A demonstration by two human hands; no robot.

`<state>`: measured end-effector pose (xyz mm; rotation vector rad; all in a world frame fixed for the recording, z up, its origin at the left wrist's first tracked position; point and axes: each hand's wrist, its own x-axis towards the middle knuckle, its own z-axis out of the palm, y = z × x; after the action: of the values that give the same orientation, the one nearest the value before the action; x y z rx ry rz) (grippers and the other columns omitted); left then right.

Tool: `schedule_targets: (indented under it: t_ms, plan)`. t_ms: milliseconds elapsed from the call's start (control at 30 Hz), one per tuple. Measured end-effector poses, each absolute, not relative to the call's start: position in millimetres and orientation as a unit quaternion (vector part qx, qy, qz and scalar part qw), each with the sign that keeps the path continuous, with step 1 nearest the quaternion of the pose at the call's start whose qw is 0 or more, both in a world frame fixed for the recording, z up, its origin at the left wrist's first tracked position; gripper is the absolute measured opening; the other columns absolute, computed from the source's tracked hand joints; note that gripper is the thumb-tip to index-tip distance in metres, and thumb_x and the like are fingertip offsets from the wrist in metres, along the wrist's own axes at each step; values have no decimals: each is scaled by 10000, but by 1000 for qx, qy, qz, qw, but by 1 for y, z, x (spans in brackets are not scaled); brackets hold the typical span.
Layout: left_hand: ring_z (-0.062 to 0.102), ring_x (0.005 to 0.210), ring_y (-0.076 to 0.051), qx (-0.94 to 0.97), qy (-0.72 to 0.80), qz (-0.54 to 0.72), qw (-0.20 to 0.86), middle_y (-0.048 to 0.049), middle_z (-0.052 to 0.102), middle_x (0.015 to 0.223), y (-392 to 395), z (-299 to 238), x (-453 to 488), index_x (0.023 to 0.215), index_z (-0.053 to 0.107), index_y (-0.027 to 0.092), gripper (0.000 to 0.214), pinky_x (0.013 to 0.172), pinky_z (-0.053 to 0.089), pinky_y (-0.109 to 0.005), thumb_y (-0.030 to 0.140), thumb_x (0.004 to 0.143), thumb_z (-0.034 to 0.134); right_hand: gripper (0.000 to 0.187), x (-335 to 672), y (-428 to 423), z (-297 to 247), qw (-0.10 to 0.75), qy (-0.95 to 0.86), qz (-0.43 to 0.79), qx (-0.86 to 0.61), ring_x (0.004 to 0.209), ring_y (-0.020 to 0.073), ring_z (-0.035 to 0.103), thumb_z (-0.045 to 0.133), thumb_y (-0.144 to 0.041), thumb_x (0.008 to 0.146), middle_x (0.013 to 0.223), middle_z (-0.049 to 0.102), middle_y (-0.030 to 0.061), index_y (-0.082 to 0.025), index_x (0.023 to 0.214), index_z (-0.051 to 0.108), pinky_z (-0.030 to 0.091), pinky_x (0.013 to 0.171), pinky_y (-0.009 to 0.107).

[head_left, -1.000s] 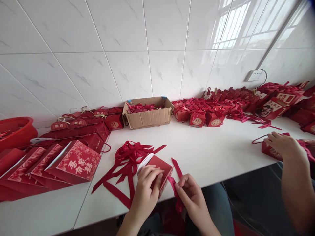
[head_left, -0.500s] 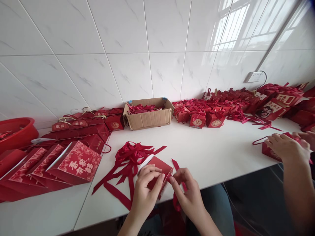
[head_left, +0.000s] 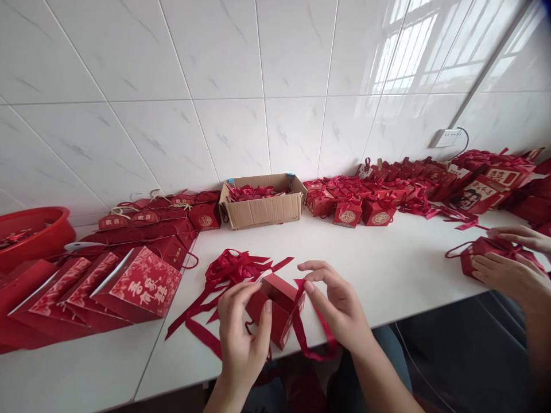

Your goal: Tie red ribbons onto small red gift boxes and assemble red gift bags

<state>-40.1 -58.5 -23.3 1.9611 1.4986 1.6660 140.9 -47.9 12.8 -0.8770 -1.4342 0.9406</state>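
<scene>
Red box (head_left: 284,322) angled at the front edge of the table (head_left: 387,264)

One corner points toward the person; the dark gap on top slants from far left to near right. Long axis unclear. The left hand (head_left: 241,332) curves beside it, grip hard to tell; the right hand's (head_left: 338,301) fingertips pinch a ribbon (head_left: 302,339).

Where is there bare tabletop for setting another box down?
Widest: the table right of the right hand, bordered by ribboned boxes behind and a co-worker's hand at right. Smaller: the strip fronting the printed boxes at left. Crowded: along the wall, and around the left hand, with the red box and ribbon pile.
</scene>
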Motion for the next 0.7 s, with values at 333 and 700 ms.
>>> schedule_targets:
  t_ms: [333,700]
  plan:
    - [623,1103,-314,518,644,480,294,-83,627,1125,-29,-39,-40,1144,526,265,557,848,537,-411,570,712,702,250,127,-13,33,505,-581,517,-376,553,120,516,527,-408,888,633,549,-18,-195,759,552,429,554,263]
    - [635,1035,-263,539,599,535,255,-74,640,1102,-29,-45,-36,1096,531,244,427,863,539,-406,414,741,696,168,100,-2,-3,388,-691,387,-472,1117,230,545,553,-248,836,1126,604,96,-186,770,694,429,950,385]
